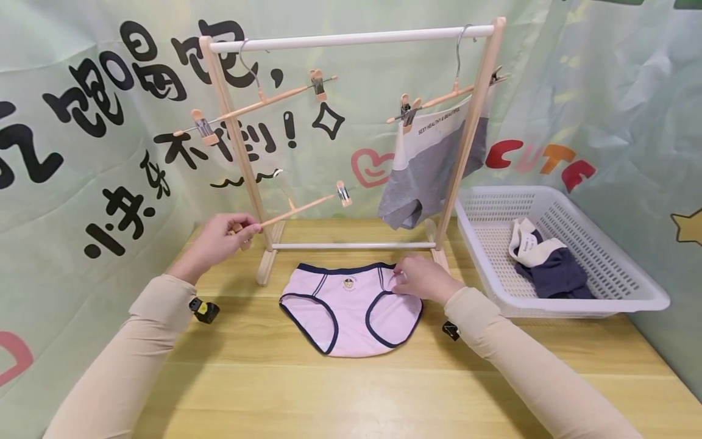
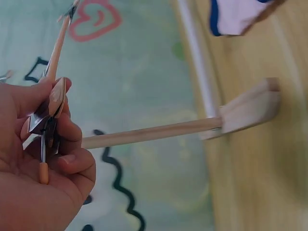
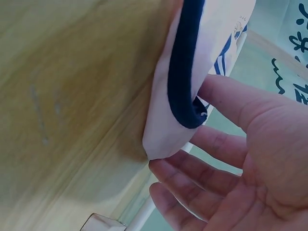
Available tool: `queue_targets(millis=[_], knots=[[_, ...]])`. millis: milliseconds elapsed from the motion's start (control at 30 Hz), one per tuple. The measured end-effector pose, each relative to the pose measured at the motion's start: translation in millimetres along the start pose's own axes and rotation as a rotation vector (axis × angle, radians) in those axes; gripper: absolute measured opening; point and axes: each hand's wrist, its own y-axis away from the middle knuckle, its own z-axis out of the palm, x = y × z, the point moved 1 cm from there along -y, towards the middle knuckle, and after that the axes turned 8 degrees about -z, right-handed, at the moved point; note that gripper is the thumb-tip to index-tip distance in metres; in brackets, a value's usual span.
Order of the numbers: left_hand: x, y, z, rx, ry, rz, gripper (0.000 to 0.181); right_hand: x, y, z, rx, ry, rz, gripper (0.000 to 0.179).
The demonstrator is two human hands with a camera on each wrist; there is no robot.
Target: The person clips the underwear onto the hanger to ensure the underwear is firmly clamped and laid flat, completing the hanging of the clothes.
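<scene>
My left hand (image 1: 227, 238) grips one end of a clip hanger (image 1: 296, 210), with the clip there inside my fingers. The hanger's other clip (image 1: 343, 194) is up to the right and holds nothing. In the left wrist view, my left hand (image 2: 53, 149) has its fingers curled round the wooden clip (image 2: 57, 98). Pink underpants (image 1: 351, 317) with navy trim lie spread on the table, waistband away from me. At their right upper corner my right hand (image 1: 425, 277) pinches the fabric; the right wrist view shows thumb and fingers (image 3: 221, 144) at the pink side edge (image 3: 168, 139).
Behind stands a wooden rack (image 1: 351, 39) with a white rail. An unloaded clip hanger (image 1: 263, 100) hangs at its left, and grey-and-white underpants (image 1: 428, 164) hang clipped at its right. A white basket (image 1: 477, 244) with folded dark clothing (image 1: 551, 268) stands on the right of the table (image 1: 351, 396).
</scene>
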Motion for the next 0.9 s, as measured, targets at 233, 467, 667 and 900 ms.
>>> queue_targets(millis=[233,467,667,900], knots=[[-15.8,-17.8,13.8,-0.061,-0.136,0.031,0.017,-14.5,-1.3,-9.4,0.144,0.140,-0.068,0.024],[-16.9,-34.8,45.2,-0.210,-0.112,0.093,0.015,-46.7,-20.4,-28.1,0.129,-0.006,-0.148,0.028],[-4.1,-48.4,79.9,-0.243,-0.103,0.164,0.014,-62.6,-49.7,-23.9,0.090,-0.141,-0.137,0.028],[3.3,-56.8,100.8,-0.299,-0.074,0.181,0.017,-40.3,-54.4,-17.6,0.184,-0.088,-0.053,0.022]])
